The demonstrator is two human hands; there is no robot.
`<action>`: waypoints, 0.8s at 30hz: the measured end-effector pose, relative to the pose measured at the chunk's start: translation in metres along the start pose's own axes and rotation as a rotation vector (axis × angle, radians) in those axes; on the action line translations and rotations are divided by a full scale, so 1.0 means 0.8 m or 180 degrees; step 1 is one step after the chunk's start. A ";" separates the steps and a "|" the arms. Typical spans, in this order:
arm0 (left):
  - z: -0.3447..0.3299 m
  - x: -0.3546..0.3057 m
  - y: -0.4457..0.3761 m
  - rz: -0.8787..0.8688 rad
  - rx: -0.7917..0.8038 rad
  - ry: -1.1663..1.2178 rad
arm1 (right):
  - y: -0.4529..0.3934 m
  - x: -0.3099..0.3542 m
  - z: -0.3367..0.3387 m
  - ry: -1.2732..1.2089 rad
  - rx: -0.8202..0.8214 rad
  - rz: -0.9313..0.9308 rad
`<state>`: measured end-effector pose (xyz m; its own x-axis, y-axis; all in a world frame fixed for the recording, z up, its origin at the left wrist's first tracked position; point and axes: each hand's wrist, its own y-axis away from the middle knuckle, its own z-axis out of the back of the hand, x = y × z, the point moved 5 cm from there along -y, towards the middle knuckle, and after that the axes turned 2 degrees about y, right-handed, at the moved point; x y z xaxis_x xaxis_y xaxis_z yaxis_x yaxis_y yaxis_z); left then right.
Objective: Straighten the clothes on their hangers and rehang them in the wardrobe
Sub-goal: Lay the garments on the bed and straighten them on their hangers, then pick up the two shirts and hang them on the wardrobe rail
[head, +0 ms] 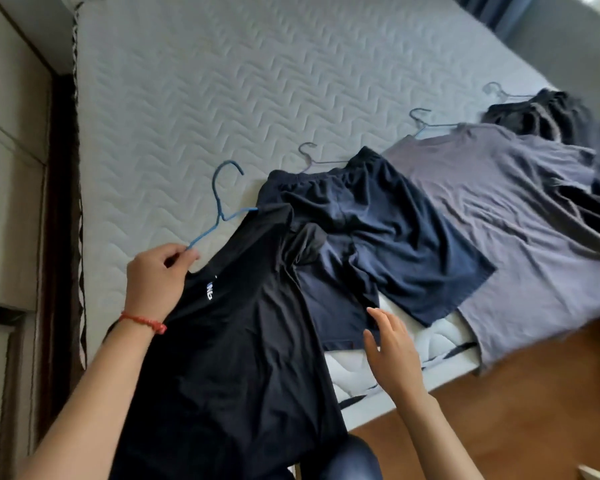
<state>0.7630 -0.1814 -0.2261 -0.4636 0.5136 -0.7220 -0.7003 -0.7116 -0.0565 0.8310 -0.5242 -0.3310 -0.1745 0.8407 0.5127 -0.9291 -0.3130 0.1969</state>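
A black T-shirt [236,341] with small white lettering lies on the bed's near edge, on a blue wire hanger [222,199] whose hook points away from me. My left hand [156,278] pinches the hanger's left arm together with the shirt's collar edge. My right hand [392,355] hovers open beside the shirt's right side, over the hem of navy shorts [378,233]. The shorts lie on a grey hanger [309,157]. Further right a grey-purple T-shirt [520,223] rests on a blue hanger [421,123].
A dark crumpled garment [548,114] with a pale hanger [496,90] lies at the far right of the quilted mattress [222,81]. Wardrobe panels [7,168] stand at the left. Wooden floor [534,393] shows at the lower right.
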 end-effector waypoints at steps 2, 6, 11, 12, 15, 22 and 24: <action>0.005 -0.034 0.034 -0.0098 0.0117 0.0080 | 0.029 -0.010 0.020 -0.0109 0.0049 -0.0203; 0.016 -0.083 0.097 -0.0074 0.0290 0.0338 | 0.085 -0.039 0.057 -0.0423 0.0126 -0.0782; 0.020 -0.126 0.162 -0.0012 0.0424 0.0530 | 0.134 -0.094 0.111 -0.0864 0.0018 -0.1220; 0.018 -0.134 0.174 -0.0013 0.0450 0.0523 | 0.140 -0.109 0.122 -0.0902 -0.0002 -0.1281; 0.008 -0.158 0.206 0.0026 0.0447 0.0452 | 0.154 -0.157 0.153 -0.0954 -0.0019 -0.1343; -0.045 -0.219 0.288 0.0200 0.0165 0.0341 | 0.194 -0.295 0.233 -0.1062 0.0111 -0.1339; -0.064 -0.242 0.300 0.0196 0.0123 0.0336 | 0.210 -0.339 0.251 -0.1108 0.0099 -0.1518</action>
<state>0.7119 -0.4760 -0.1352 -0.4481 0.4147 -0.7920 -0.6935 -0.7203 0.0153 0.7879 -0.8936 -0.2692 0.3822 0.6988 0.6047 -0.8678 0.0465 0.4948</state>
